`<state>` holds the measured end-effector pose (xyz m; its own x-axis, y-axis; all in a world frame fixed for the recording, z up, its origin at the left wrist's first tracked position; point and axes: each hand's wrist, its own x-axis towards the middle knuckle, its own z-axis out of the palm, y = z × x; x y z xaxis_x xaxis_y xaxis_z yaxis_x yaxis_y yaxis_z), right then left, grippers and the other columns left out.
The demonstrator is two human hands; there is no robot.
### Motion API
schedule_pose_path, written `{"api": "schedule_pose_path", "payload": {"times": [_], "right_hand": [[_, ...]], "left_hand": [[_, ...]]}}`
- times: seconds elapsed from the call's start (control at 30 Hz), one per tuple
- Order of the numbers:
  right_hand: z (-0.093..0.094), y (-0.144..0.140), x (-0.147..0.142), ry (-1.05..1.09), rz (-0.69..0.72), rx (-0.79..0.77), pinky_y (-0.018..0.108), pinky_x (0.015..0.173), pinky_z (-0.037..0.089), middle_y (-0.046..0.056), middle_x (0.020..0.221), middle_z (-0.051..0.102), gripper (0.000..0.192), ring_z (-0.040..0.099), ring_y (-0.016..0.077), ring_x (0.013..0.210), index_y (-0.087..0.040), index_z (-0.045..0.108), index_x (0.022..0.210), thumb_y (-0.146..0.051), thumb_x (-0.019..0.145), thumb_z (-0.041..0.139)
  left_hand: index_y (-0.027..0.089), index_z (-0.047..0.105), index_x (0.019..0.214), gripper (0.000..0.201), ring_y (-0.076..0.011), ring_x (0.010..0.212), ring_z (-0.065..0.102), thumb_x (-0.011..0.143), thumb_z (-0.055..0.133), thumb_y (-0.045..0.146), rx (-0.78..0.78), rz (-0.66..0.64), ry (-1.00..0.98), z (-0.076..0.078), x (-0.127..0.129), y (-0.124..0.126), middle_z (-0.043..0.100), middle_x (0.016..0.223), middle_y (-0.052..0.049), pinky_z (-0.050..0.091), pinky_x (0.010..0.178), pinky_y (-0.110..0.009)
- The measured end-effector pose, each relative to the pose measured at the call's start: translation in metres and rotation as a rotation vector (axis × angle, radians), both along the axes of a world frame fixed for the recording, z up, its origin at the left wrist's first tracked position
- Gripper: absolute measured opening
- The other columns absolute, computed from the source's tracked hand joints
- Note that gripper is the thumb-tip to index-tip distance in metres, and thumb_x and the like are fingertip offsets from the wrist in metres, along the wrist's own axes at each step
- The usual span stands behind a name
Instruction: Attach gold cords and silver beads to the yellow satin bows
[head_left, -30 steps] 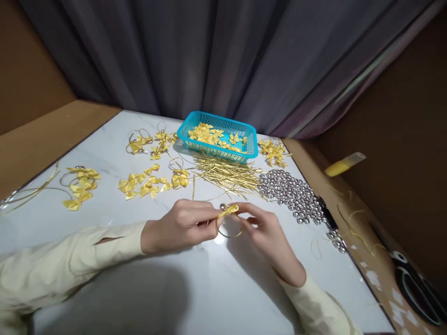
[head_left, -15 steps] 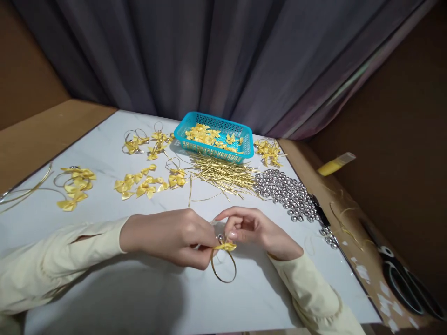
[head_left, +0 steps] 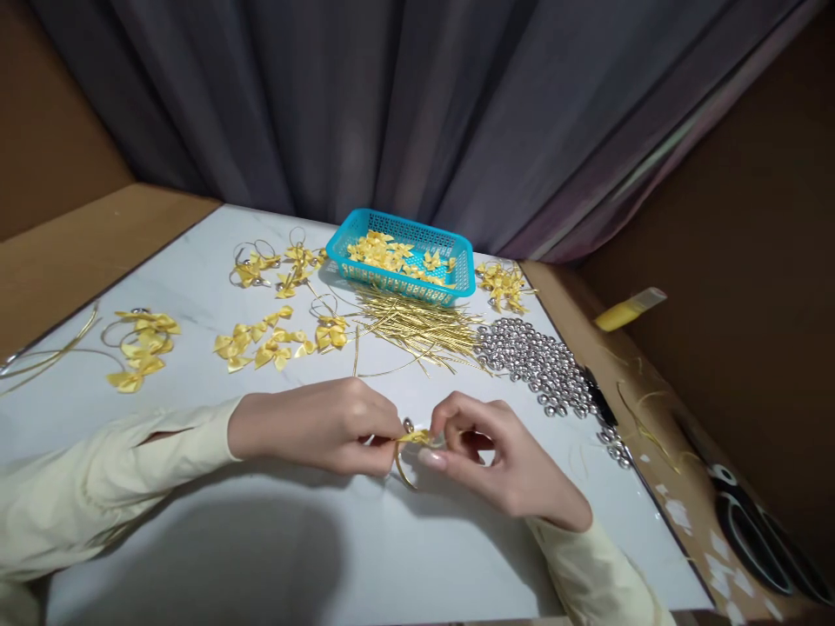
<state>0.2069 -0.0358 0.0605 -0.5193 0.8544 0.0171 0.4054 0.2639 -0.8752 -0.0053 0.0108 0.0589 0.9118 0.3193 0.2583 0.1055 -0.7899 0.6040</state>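
A white marble-look table stood before a dark curtain. Over its near middle, the left hand pinched a small yellow bow on a gold wire loop, and the right hand closed its fingertips on the same bow. Beyond lay gold wires, silver beads and a blue basket of bows.
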Motion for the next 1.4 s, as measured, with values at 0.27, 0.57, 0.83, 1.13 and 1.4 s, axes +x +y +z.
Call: {"api": "schedule_pose_path", "payload": {"times": [0.27, 0.57, 0.83, 1.13, 1.4], "right_hand": [[-0.007, 0.000, -0.008, -0.284, 0.093, 0.210, 0.021, 0.048, 0.025, -0.005, 0.055, 0.043, 0.024, 0.037, 0.0061, 0.047, -0.017, 0.046, 0.078, -0.034, 0.093, 0.036], [0.004, 0.003, 0.000, -0.234, 0.014, 0.172, 0.026, 0.058, 0.033, -0.001, 0.066, 0.051, 0.033, 0.045, 0.0101, 0.056, -0.018, 0.049, 0.085, -0.036, 0.096, 0.023], [-0.003, 0.003, -0.010, -0.307, 0.112, 0.460, 0.027, 0.061, 0.034, 0.004, 0.079, 0.052, 0.026, 0.047, 0.0136, 0.071, -0.017, 0.047, 0.081, -0.025, 0.095, 0.026], [-0.011, 0.005, -0.014, -0.518, 0.208, 0.711, 0.028, 0.057, 0.030, 0.006, 0.079, 0.055, 0.021, 0.041, 0.0169, 0.072, -0.014, 0.052, 0.081, -0.012, 0.086, 0.032], [-0.018, 0.003, -0.020, -0.365, 0.040, 0.868, 0.035, 0.074, 0.030, 0.005, 0.076, 0.059, 0.017, 0.046, 0.0193, 0.083, -0.015, 0.049, 0.077, -0.005, 0.082, 0.036]], "left_hand": [[0.016, 0.043, 0.055, 0.023, -0.0079, 0.045, 0.029, 0.074, 0.040, 0.003, 0.009, 0.017, 0.020, -0.003, 0.002, -0.002, 0.037, 0.049, 0.005, 0.027, 0.045, -0.022], [0.016, 0.042, 0.056, 0.023, -0.0073, 0.045, 0.032, 0.077, 0.041, 0.005, -0.046, 0.000, 0.062, 0.000, 0.002, 0.001, 0.038, 0.049, 0.005, 0.027, 0.045, -0.020], [0.016, 0.039, 0.056, 0.023, -0.0076, 0.045, 0.031, 0.076, 0.042, 0.005, -0.015, 0.011, 0.098, 0.001, 0.001, 0.001, 0.036, 0.050, 0.005, 0.027, 0.045, -0.021], [0.017, 0.036, 0.056, 0.024, -0.0072, 0.044, 0.032, 0.075, 0.043, 0.005, -0.021, 0.033, 0.149, 0.001, 0.003, 0.001, 0.034, 0.049, 0.006, 0.026, 0.044, -0.021], [0.017, 0.034, 0.055, 0.025, -0.0070, 0.045, 0.031, 0.075, 0.043, 0.004, -0.058, 0.033, 0.102, 0.004, 0.003, 0.003, 0.031, 0.050, 0.006, 0.027, 0.045, -0.021]]}}
